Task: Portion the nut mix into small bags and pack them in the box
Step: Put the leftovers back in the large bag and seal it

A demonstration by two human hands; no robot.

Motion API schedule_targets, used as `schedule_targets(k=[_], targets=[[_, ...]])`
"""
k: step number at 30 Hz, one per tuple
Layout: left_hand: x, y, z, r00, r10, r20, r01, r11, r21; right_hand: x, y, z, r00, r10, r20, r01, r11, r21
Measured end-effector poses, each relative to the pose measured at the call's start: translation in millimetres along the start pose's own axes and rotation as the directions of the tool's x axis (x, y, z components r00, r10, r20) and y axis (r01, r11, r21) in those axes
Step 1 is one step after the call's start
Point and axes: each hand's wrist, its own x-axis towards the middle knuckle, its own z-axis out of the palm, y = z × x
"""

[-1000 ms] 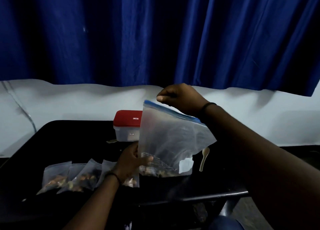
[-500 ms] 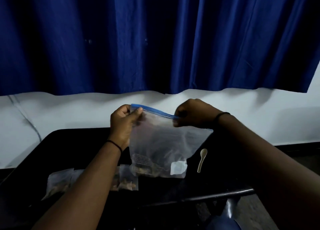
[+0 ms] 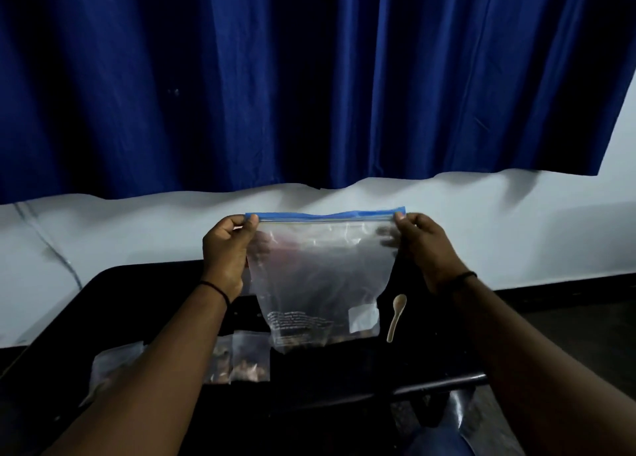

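The big clear bag point(image 3: 323, 276) is held upright above the black table point(image 3: 144, 283), its blue zip strip point(image 3: 325, 215) pinched at either end by the left hand point(image 3: 225, 252) and right hand point(image 3: 425, 249). Sealing the nearly empty bag seems in hand. Filled small bags point(image 3: 246, 361) lie below, beside a pale spoon point(image 3: 395, 316); boxing them likely follows.

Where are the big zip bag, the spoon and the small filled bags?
big zip bag point(image 3: 323, 269): head view, middle of clear panel.
spoon point(image 3: 395, 318): head view, on the handle.
small filled bags point(image 3: 249, 362): head view, front of rightmost bag, over the nuts.
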Motion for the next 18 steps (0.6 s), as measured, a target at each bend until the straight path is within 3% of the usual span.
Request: schedule_targets(k=[4, 7, 9, 13, 18], targets=[[2.7, -13.3, 1.8, 0.991, 0.119, -0.059, -0.108, 0.981, 0.162, -2.3, 30.3, 7.8, 1.0, 0.018, -0.018, -0.018, 1.0, 0.002], [6.4, -23.7, 1.2, 0.971, 0.223, -0.091, -0.182, 0.928, 0.326, -5.9, 41.9, 13.3, 0.996, 0.071, 0.045, -0.073, 0.997, 0.04], [5.7, -30.5, -0.6, 0.976, 0.2, -0.084, -0.159, 0.922, 0.353, -9.0, 48.6, 18.1, 0.996, 0.064, 0.058, -0.067, 0.997, 0.046], [3.8, -42.2, -5.5, 0.995, 0.067, -0.068, -0.046, 0.96, 0.275, -6.3, 46.6, 29.0, 0.992, 0.033, -0.12, -0.023, 0.996, 0.085], [9.5, -35.4, 9.5, 0.99, 0.052, -0.13, -0.017, 0.966, 0.257, 16.7, 38.3, 38.6, 0.954, -0.082, -0.29, 0.062, 0.995, -0.079]])
